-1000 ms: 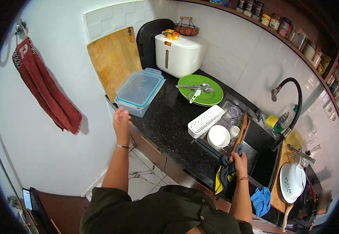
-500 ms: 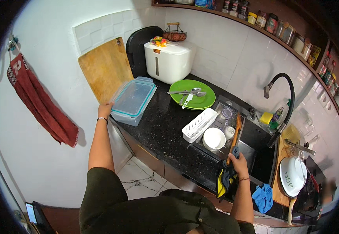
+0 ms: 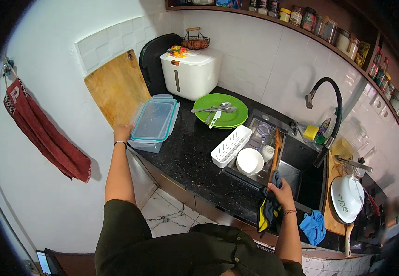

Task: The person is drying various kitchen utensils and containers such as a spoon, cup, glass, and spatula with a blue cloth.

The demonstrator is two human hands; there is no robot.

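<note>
My left hand [image 3: 123, 133] is closed at the left edge of a clear plastic food container [image 3: 148, 146] with a teal-rimmed lid [image 3: 153, 118]; its fingertips are partly hidden. A wooden cutting board [image 3: 119, 87] leans on the wall right behind that hand. My right hand [image 3: 281, 194] grips the handle of a wooden spatula [image 3: 276, 149] together with a dark grey and yellow cloth [image 3: 265, 215] that hangs over the counter's front edge. The spatula points away from me across the drainer tray. Beside it lie a white bowl [image 3: 250, 161] and a white slotted basket [image 3: 231, 146].
Spoons and a white-handled utensil lie on green plates [image 3: 236, 120]. Behind stands a white bin [image 3: 192, 73]. A black sink [image 3: 300, 165] with a tall faucet [image 3: 339, 101] is at right, near a blue cloth [image 3: 313, 227] and a white pan [image 3: 347, 198]. A spice shelf [image 3: 319, 37] overhangs.
The view has shifted slightly. The food container's lid looks a little further left over its base. My right hand keeps its hold on the spatula and cloth.
</note>
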